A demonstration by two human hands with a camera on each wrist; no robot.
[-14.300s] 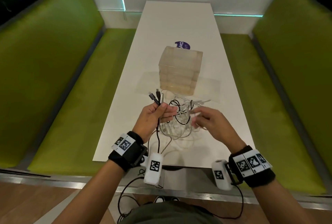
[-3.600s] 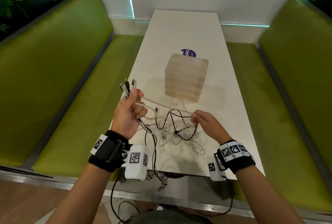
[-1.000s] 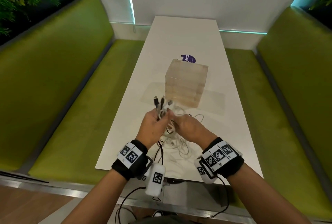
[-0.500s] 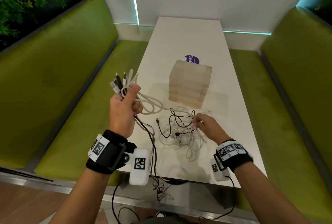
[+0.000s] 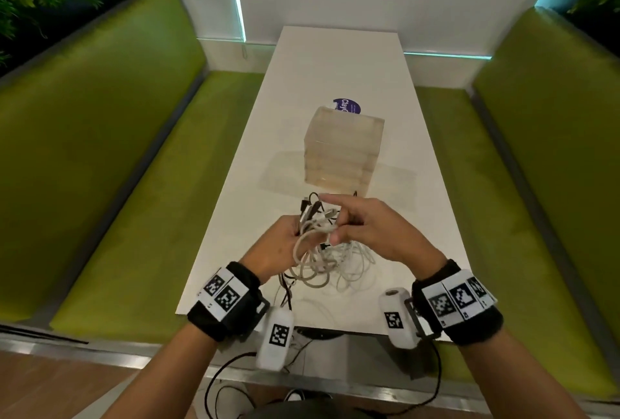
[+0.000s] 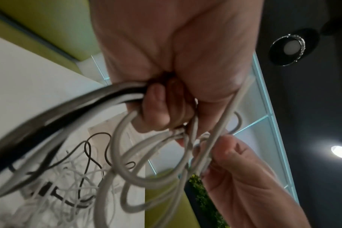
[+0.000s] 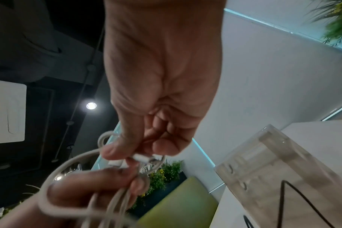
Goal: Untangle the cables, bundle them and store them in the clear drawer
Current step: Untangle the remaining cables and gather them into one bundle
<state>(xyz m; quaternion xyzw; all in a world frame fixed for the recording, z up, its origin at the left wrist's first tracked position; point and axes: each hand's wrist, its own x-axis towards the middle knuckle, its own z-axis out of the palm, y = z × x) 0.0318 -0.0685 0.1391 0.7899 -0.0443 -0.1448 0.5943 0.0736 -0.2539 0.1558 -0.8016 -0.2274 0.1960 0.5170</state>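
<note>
Here, the recorded state was as follows.

Left hand: the left hand [image 5: 280, 245] was raised above the near end of the white table [image 5: 339, 69], fingers curled tightly round a gathered bunch of cables [image 5: 317, 252]. Plug ends stood up out of the fist toward 12 o'clock.

Left hand, wrist view: the curled fingers [image 6: 156, 109] clamped several grey-white strands and at least one black strand; loops hung below the fist.

Right hand: the right hand [image 5: 365, 230] was directly at 3 o'clock of the left hand, touching the same bunch. Thumb and fingers pinched a white connector [image 7: 144, 158] at the end of one cable; the index finger was extended toward 11 o'clock.

Cables: part of the bunch was held in the air between both hands; the rest lay as a loose heap of white and black strands on the table at 6 o'clock of the hands. Individual cables in the heap could not be told apart.

Clear drawer unit: the clear drawer unit [image 5: 342, 153] stood upright on the table at 12 o'clock of the hands, near but apart from them. Its drawers appeared closed; contents could not be told.

Purple sticker: a round purple sticker [image 5: 347, 106] lay on the table at 12 o'clock of the drawer unit, partly hidden behind it.

Seating: green benches [image 5: 100, 136] ran along the table at 9 o'clock and 3 o'clock.
</note>
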